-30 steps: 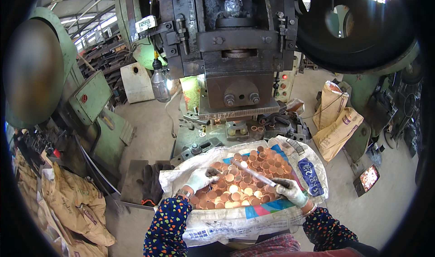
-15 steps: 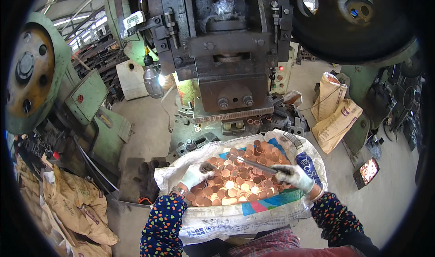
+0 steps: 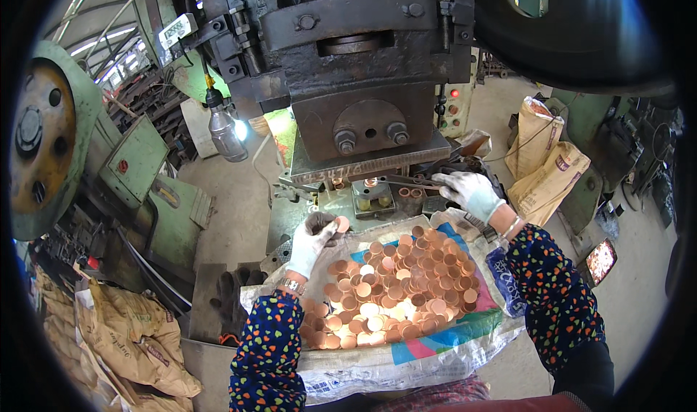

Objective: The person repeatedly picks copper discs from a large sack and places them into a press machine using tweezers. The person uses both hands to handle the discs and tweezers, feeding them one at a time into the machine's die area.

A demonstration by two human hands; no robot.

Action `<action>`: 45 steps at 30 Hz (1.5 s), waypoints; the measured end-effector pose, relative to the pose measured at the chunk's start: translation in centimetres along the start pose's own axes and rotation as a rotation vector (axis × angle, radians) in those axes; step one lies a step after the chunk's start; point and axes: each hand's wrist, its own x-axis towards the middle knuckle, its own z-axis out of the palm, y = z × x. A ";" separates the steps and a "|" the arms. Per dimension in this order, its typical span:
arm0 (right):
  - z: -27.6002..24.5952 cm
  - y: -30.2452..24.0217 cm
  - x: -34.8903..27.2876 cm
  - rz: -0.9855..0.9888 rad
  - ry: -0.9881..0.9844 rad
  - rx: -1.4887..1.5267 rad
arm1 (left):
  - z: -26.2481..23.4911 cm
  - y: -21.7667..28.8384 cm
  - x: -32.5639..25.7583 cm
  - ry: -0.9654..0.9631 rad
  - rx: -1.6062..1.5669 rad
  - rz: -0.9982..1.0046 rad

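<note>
My gloved left hand (image 3: pixel 311 243) pinches a copper disc (image 3: pixel 342 224) at the near left of the press bed. My gloved right hand (image 3: pixel 470 194) grips a long thin metal tool (image 3: pixel 414 182), perhaps tongs, that points left under the raised press ram (image 3: pixel 312 129). Its tip is close to a small copper piece (image 3: pixel 371 182) on the lower die (image 3: pixel 374 203); whether they touch I cannot tell. Below my hands many loose copper discs (image 3: pixel 406 285) lie heaped on a white woven sack (image 3: pixel 341 372).
A lit bulb lamp (image 3: pixel 226 135) hangs left of the ram. Copper rings (image 3: pixel 410 193) sit right of the die. Brown paper sacks (image 3: pixel 131 332) stand at left, and more paper sacks (image 3: pixel 548 180) at right. A green machine (image 3: pixel 138 158) is on the left.
Both hands have moved forward from the disc heap to the press. My left hand now holds up a disc. The tool has gone from over the heap to beneath the ram. The view has shifted.
</note>
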 end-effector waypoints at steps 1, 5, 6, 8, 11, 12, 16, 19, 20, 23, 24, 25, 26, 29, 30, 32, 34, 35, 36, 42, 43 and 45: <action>0.6 -0.2 0.8 -0.004 -0.006 -0.060 | 0.4 -0.3 0.8 0.011 -0.032 0.003; 2.3 -0.2 2.6 0.021 0.007 -0.215 | 1.4 -1.7 3.6 0.061 -0.062 0.003; 2.6 0.0 2.7 0.037 0.029 -0.212 | 1.6 -2.0 4.2 0.066 -0.057 0.050; 3.0 0.6 2.7 0.092 0.045 -0.214 | 2.3 -2.4 5.4 0.096 -0.042 0.041; 3.1 1.5 1.8 0.042 0.182 -0.054 | 3.8 -2.9 7.6 0.161 0.082 0.078; 3.0 1.6 1.4 0.021 0.219 -0.011 | 4.3 -3.1 8.2 0.169 0.096 0.141; 2.4 1.5 -0.5 0.063 0.081 0.126 | 6.6 -3.5 10.9 0.464 0.830 0.205; 2.3 1.1 -1.1 0.103 -0.003 0.164 | 7.0 -3.5 11.9 0.311 1.109 0.263; 2.4 1.0 -1.2 0.103 -0.011 0.147 | 7.1 -3.5 12.0 0.271 1.245 0.305; 2.6 0.8 -1.0 0.092 0.000 0.125 | 7.3 -3.6 11.8 0.374 1.147 0.528; 2.7 0.7 -0.9 0.090 -0.006 0.116 | 7.3 -3.5 11.7 0.386 1.126 0.586; 2.7 0.6 -0.8 0.103 -0.035 0.100 | 7.3 -3.4 11.6 0.364 1.130 0.526; 2.7 0.5 -0.7 0.131 -0.078 0.076 | 7.2 -3.3 11.4 0.338 1.130 0.480; 3.0 -0.3 -0.6 0.174 -0.090 0.004 | 7.0 -2.8 10.1 0.323 0.982 0.449; 3.0 -0.4 -0.6 0.160 -0.074 0.015 | 6.7 -2.7 9.4 0.328 0.909 0.454; 3.2 -0.7 -0.5 0.140 -0.059 0.043 | 6.0 -2.2 7.9 0.231 0.870 0.472; 3.4 -0.7 -0.6 0.131 -0.051 0.058 | 5.0 -1.6 5.9 0.130 0.833 0.497; 3.4 -0.6 -0.6 0.139 -0.063 0.058 | 4.4 -1.3 4.8 0.067 0.842 0.465; 3.5 -0.4 -0.6 0.149 -0.072 0.053 | 3.9 -1.1 3.3 -0.011 0.807 0.346; 3.7 -0.3 -0.3 0.168 -0.080 0.188 | 1.1 -1.0 -5.7 -0.464 1.098 0.143; 3.6 -0.4 -0.1 0.169 -0.107 0.208 | 0.9 -1.4 -6.9 -0.467 1.259 0.200; 3.3 -1.0 0.0 0.163 -0.120 0.168 | 0.0 -2.2 -8.5 -0.441 1.289 0.204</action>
